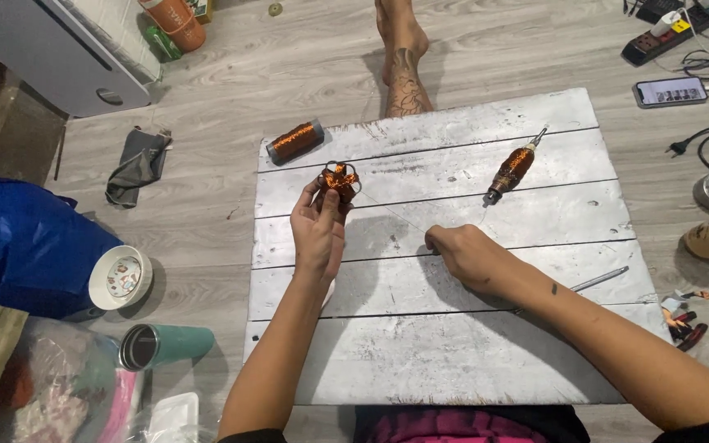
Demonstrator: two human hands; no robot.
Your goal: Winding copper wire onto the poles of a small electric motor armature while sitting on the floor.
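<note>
left hand (317,234) pinching wire flower (338,182) | right hand (461,250) fisted on board (453,344) | spool (295,141), wound tool (512,171) lie apart, nothing blocking

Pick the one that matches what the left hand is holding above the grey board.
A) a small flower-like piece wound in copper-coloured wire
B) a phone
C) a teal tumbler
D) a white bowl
A: the left hand grips a small looped wire piece of copper colour, raised over the board, while the right hand rests closed on the planks.
</note>
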